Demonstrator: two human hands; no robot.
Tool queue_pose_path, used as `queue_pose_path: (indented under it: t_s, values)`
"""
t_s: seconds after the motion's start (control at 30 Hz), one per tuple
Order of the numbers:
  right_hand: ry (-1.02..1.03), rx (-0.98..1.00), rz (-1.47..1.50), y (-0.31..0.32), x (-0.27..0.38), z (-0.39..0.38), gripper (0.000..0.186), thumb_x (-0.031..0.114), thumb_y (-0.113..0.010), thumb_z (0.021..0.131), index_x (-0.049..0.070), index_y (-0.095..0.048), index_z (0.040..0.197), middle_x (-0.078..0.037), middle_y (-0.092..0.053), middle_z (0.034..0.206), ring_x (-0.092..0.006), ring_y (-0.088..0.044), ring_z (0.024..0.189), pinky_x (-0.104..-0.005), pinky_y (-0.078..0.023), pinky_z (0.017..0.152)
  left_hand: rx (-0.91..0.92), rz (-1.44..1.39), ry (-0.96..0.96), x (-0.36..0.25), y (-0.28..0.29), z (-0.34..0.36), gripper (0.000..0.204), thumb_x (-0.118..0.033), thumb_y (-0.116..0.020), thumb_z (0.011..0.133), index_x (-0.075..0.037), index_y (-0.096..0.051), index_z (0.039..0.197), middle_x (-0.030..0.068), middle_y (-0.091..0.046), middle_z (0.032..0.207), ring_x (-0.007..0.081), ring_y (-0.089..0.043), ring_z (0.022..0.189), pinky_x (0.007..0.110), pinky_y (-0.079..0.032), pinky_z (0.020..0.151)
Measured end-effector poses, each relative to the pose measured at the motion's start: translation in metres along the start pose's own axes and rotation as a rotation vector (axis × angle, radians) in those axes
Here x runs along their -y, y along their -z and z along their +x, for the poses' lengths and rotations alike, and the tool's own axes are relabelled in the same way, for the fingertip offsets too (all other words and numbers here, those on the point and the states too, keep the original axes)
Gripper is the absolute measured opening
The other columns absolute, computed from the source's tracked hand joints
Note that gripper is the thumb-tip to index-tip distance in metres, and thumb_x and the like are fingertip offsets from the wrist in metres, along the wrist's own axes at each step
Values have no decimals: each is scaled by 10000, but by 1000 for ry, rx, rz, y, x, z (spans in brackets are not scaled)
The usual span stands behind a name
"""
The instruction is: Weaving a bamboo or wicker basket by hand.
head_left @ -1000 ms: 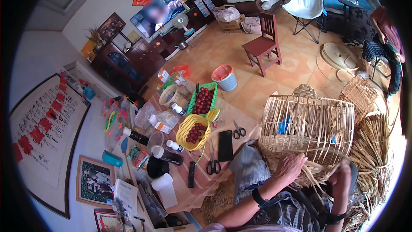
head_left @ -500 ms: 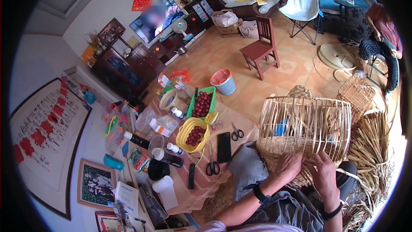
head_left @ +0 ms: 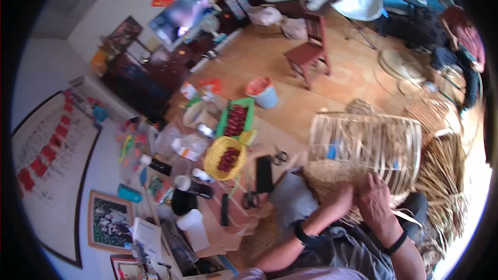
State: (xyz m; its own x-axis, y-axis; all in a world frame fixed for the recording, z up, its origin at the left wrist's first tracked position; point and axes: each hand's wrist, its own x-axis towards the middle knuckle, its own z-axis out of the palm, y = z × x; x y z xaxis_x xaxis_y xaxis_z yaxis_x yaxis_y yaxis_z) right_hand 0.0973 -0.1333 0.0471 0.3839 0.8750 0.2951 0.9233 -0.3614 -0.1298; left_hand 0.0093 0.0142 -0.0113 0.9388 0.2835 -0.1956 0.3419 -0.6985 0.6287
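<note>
My left hand (head_left: pixel 340 199) and my right hand (head_left: pixel 374 197) are close together on the lower woven band of a pale cane basket (head_left: pixel 363 140) lying across my lap, its open upright ribs rising behind them. Both hands have curled fingers gripping at the band; motion blur hides exactly which strips are between them. A pale loose strip (head_left: pixel 402 215) sticks out beside my right hand. Blue pieces (head_left: pixel 333 149) show inside the basket.
A crowded table (head_left: pixel 244 223) at left holds fruit baskets (head_left: pixel 225 158), bottles, scissors and a phone. Right are straw bundles (head_left: pixel 441 181), woven mats and coiled strip (head_left: pixel 394 65). Beyond stand a red chair (head_left: pixel 308 54), bin (head_left: pixel 262 93) and a seated person (head_left: pixel 461 46).
My right hand has come from the basket's right side leftward, beside my left hand, with its fingers on the band. My view has shifted slightly and blurred.
</note>
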Motion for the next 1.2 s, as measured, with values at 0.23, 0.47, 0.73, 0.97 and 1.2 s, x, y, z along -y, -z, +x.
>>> queue_pose_path:
  t_s: [0.23,0.47,0.73,0.97,1.2]
  values:
    - [-81,35,208,17,-28,-45,161,202,-733,996,59,-686,938,-142,-668,886,-369,-720,836,-504,-553,686,-254,-52,-382,-10,48,-5,280,56,-635,984,-86,-771,1184,158,-787,1114,402,-778,906,490,-634,781]
    - [-306,65,275,16,-45,-62,141,165,-730,984,54,-648,951,-150,-691,834,-391,-718,770,-523,-552,665,-360,134,-496,-29,54,-16,313,92,-676,949,-21,-783,1220,128,-776,1097,308,-734,1035,421,-617,941]
    - [-368,-115,226,19,-4,-78,407,302,-908,880,59,-660,1092,-106,-612,918,-315,-653,834,-444,-556,670,-136,-35,-429,-30,44,-14,386,119,-588,976,-32,-750,1291,162,-776,1128,376,-765,1042,466,-623,926]
    - [-461,158,707,10,8,-107,213,179,-763,1016,20,-625,1045,-273,-693,809,-484,-708,780,-541,-550,657,-19,-220,-357,-20,51,-8,493,148,-490,966,-81,-743,1321,194,-772,1094,382,-764,1019,454,-618,926]
    - [-797,209,1468,107,-31,-124,357,298,-565,1195,0,-696,1051,81,-472,714,-30,-400,603,-244,-303,528,85,-200,-356,-16,58,-10,403,32,-600,990,-96,-742,1345,176,-805,1191,375,-775,1044,436,-622,951]
